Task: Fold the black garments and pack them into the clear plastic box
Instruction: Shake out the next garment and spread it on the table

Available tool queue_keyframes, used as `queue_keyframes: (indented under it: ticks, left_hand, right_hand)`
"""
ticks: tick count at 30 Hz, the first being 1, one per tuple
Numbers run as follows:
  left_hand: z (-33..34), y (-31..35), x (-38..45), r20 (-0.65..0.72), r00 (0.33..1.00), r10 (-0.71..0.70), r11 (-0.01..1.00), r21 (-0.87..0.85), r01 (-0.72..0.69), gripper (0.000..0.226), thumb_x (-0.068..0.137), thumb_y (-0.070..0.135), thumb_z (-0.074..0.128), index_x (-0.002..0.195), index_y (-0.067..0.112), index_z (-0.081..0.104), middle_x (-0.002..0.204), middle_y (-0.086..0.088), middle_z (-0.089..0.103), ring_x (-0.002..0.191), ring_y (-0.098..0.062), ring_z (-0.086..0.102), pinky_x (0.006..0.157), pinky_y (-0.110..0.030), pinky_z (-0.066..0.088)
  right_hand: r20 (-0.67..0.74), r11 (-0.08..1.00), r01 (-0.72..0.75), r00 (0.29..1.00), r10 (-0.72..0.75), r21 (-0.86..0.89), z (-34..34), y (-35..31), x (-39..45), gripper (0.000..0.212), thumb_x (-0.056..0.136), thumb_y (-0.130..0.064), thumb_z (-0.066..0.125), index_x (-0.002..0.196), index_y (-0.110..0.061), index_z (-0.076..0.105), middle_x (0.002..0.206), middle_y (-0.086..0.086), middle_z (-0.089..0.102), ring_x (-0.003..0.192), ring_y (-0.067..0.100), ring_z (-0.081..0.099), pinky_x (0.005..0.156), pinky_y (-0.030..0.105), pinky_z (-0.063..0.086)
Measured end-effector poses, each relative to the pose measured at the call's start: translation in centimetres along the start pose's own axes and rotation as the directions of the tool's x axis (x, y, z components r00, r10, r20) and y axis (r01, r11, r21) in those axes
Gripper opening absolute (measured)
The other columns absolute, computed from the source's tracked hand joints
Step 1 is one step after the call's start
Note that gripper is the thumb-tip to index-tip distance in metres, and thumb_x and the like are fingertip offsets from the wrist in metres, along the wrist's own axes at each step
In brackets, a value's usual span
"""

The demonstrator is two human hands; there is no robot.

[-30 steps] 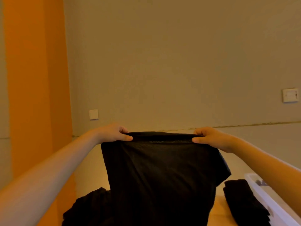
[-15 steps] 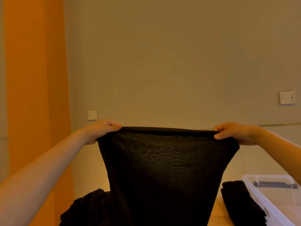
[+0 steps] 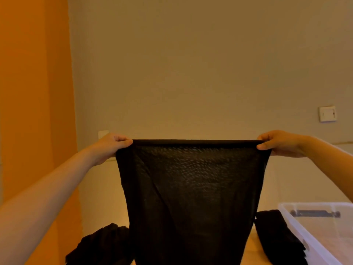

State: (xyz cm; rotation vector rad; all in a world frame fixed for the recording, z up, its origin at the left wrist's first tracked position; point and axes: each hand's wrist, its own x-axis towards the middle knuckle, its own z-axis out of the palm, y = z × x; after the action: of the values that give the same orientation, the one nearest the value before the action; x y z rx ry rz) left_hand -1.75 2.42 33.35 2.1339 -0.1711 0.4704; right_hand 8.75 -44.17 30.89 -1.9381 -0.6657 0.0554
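Centrally, a black garment (image 3: 191, 197) is hanging in the air, stretched taut along its top edge between two raised hands. At 9 o'clock of that edge, the left hand (image 3: 111, 145) is pinching one corner with curled fingers; at 3 o'clock, the right hand (image 3: 277, 143) is pinching the other. Sheer, patterned fabric is tapering downward. At 7 o'clock, a crumpled dark pile (image 3: 99, 245) is lying on the table (image 3: 250, 253). At 5 o'clock, a folded black garment (image 3: 277, 238) is resting just beside the clear plastic box (image 3: 298, 226), which is sitting at 4 o'clock.
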Motion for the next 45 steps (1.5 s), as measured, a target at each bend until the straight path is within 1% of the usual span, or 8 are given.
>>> queue_keyframes:
  ticks: [3, 5, 10, 18, 26, 31, 34, 45]
  left_hand:
    - [0.4, 0.1, 0.9, -0.078, 0.997, 0.02, 0.996, 0.085, -0.013, 0.01, 0.09, 0.015, 0.059, 0.083, 0.01, 0.064, 0.083, -0.006, 0.061, 0.082, -0.017, 0.058, 0.071, -0.024, 0.045]
    - [0.5, 0.8, 1.7, -0.083, 0.995, 0.048, 0.99, 0.134, -0.036, 0.006, 0.088, 0.011, 0.061, 0.084, 0.011, 0.065, 0.084, -0.005, 0.061, 0.082, -0.016, 0.057, 0.072, -0.024, 0.043]
    - [0.8, 3.9, 3.2, -0.071, 0.995, 0.065, 0.99, 0.131, -0.055, 0.008, 0.089, 0.008, 0.059, 0.096, 0.008, 0.063, 0.091, -0.006, 0.061, 0.084, -0.012, 0.056, 0.066, -0.015, 0.044]
    - [2.4, 5.5, 5.2, -0.281, 0.959, 0.041, 0.91, -0.385, -0.152, 0.009, 0.091, 0.007, 0.056, 0.084, 0.007, 0.061, 0.086, -0.006, 0.06, 0.082, -0.016, 0.058, 0.067, -0.021, 0.052]
    - [1.8, 6.0, 4.8, -0.728, 0.676, 0.119, 0.904, -0.203, -0.377, 0.014, 0.093, 0.017, 0.057, 0.101, 0.009, 0.064, 0.077, 0.006, 0.058, 0.072, -0.006, 0.055, 0.064, -0.016, 0.047]
    - [0.6, 5.9, 4.6, -0.527, 0.822, 0.215, 0.973, 0.192, -0.132, 0.022, 0.094, 0.014, 0.055, 0.109, 0.003, 0.066, 0.093, -0.009, 0.059, 0.089, -0.026, 0.054, 0.078, -0.035, 0.042]
    - [-1.2, 5.9, 4.6, -0.567, 0.797, 0.209, 0.978, 0.102, -0.184, 0.02, 0.089, 0.014, 0.061, 0.103, 0.001, 0.067, 0.091, -0.011, 0.062, 0.094, -0.03, 0.06, 0.088, -0.043, 0.049]
    - [-2.5, 7.5, 4.2, -0.666, 0.72, 0.195, 0.976, 0.062, -0.207, 0.023, 0.093, 0.017, 0.057, 0.109, 0.005, 0.067, 0.098, -0.009, 0.063, 0.096, -0.026, 0.058, 0.082, -0.035, 0.045]
  right_hand:
    - [-0.138, 0.997, 0.026, 0.99, -0.015, 0.074, -0.7, -0.8, -0.2, 0.008, 0.076, -0.006, 0.071, 0.076, -0.004, 0.063, 0.078, 0.01, 0.061, 0.075, 0.018, 0.06, 0.062, 0.022, 0.052]
    - [-0.281, 0.987, 0.092, 0.958, -0.052, 0.131, -1.5, -1.5, -0.4, 0.012, 0.088, 0.0, 0.052, 0.082, -0.003, 0.061, 0.079, 0.009, 0.06, 0.078, 0.02, 0.058, 0.058, 0.02, 0.053]
    - [-0.407, 0.937, 0.211, 0.91, -0.084, 0.279, -4.1, -3.8, -2.2, 0.027, 0.07, -0.014, 0.068, 0.094, -0.004, 0.061, 0.079, 0.006, 0.069, 0.075, 0.016, 0.066, 0.055, 0.019, 0.054]
    - [-0.659, 0.858, 0.389, 0.748, -0.082, 0.335, -5.0, -6.1, -2.1, 0.011, 0.091, -0.006, 0.053, 0.088, -0.013, 0.061, 0.091, 0.003, 0.061, 0.083, 0.015, 0.06, 0.055, 0.016, 0.054]
    - [-0.813, 0.866, 0.466, 0.565, -0.137, 0.179, -3.5, -7.8, -0.6, 0.024, 0.087, -0.003, 0.059, 0.11, -0.008, 0.058, 0.089, -0.003, 0.059, 0.08, 0.01, 0.058, 0.067, 0.016, 0.053]
    - [-0.783, 0.955, 0.263, 0.62, -0.056, 0.14, -2.9, -8.4, -0.3, 0.039, 0.082, -0.006, 0.067, 0.118, 0.004, 0.055, 0.1, 0.011, 0.058, 0.1, 0.026, 0.056, 0.093, 0.035, 0.047]
    - [-0.851, 0.935, 0.326, 0.523, -0.057, 0.138, -3.4, -8.7, -0.5, 0.036, 0.086, -0.01, 0.064, 0.118, 0.004, 0.056, 0.104, 0.013, 0.057, 0.098, 0.024, 0.055, 0.093, 0.035, 0.047]
    - [-0.849, 0.954, 0.298, 0.512, -0.129, 0.034, -3.5, -10.3, -0.8, 0.022, 0.085, -0.009, 0.065, 0.105, -0.001, 0.063, 0.079, 0.005, 0.056, 0.088, 0.025, 0.054, 0.084, 0.033, 0.05]
